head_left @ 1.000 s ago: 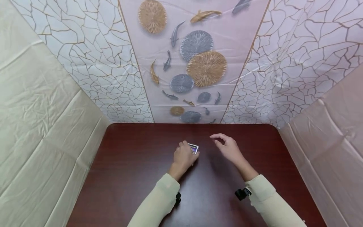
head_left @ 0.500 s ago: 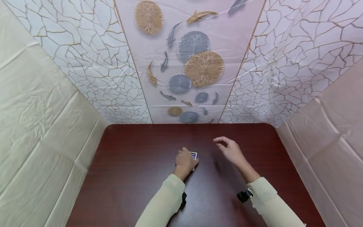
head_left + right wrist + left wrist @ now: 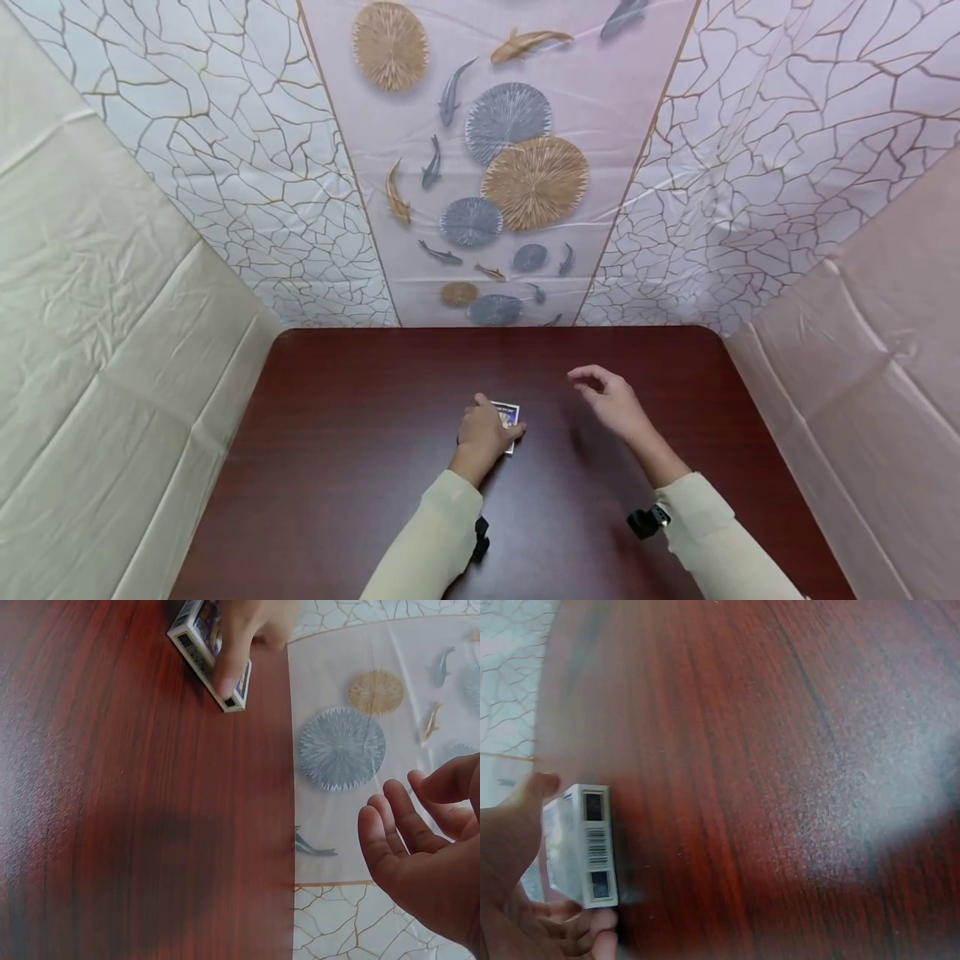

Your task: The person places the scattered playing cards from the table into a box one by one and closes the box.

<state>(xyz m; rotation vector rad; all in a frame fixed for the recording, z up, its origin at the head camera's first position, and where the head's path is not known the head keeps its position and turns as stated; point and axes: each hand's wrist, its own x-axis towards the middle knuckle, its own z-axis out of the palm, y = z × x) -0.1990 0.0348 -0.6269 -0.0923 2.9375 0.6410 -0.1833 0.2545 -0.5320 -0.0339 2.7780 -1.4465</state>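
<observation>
My left hand (image 3: 482,432) holds a small flat printed box (image 3: 509,414) on the table, its thumb at the near side and its fingers at the opposite side. White edges and a dark picture show on the box's top; the hand hides the rest. In the left wrist view, the box's end (image 3: 596,847) bears a barcode between two dark squares. To the right, my right hand (image 3: 611,402) hovers over the table, apart from the box. Its fingers (image 3: 409,821) are loosely bent, with nothing between them.
The dark red-brown wooden table (image 3: 337,467) has a glossy top. A patterned cloth wall (image 3: 495,167) with fish and round motifs rises behind it. Beige cloth walls stand on the left (image 3: 97,350) and right (image 3: 847,350).
My left hand has come nearer with the box, which first stood tilted farther back on the table. The right hand has shifted slightly nearer and stays bent in the air.
</observation>
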